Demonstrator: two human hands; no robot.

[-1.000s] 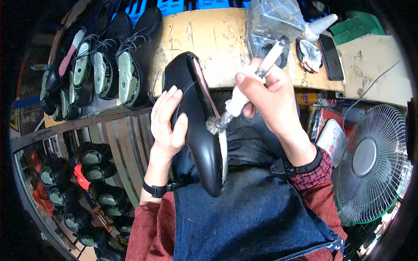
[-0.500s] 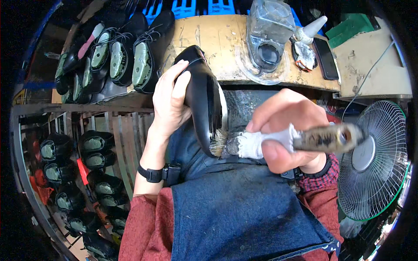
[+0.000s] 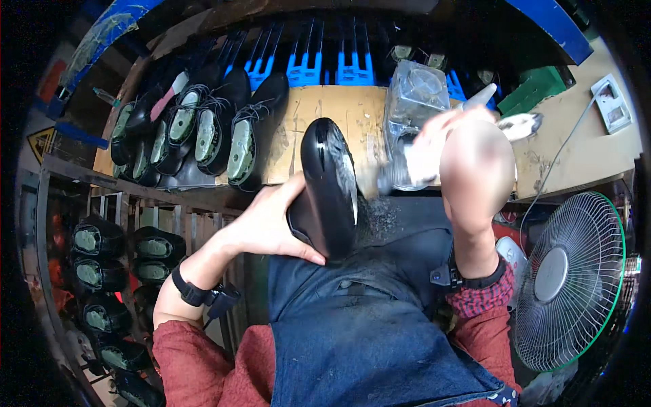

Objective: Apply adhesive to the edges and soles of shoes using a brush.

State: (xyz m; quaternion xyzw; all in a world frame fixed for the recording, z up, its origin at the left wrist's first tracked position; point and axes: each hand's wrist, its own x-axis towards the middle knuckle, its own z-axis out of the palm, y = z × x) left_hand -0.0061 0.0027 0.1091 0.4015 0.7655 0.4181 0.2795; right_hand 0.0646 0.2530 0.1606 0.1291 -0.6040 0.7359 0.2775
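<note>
My left hand (image 3: 271, 220) is closed round the lower end of a black leather shoe (image 3: 324, 190), held upright over my lap. The shoe's rounded end points up, and a pale strip of its underside shows along the right edge, beside a glossy dark band. My right hand (image 3: 471, 169), smeared by motion, grips a brush with a white cloth wrap (image 3: 419, 159). Its blurred bristle end is apart from the shoe, in front of a grey metal pot (image 3: 417, 91) on the bench. The brush's handle is hidden by my hand.
Several black shoes with pale green undersides (image 3: 242, 152) stand at the bench's left. More fill a rack (image 3: 51, 203) at lower left. A mesh-guarded fan (image 3: 553, 275) stands at right. A white power strip (image 3: 612, 103) and a green piece (image 3: 536, 91) lie at far right.
The brush has left the shoe's edge and moved up and away toward the metal pot. My left hand has turned the shoe end for end and now holds it lower down.
</note>
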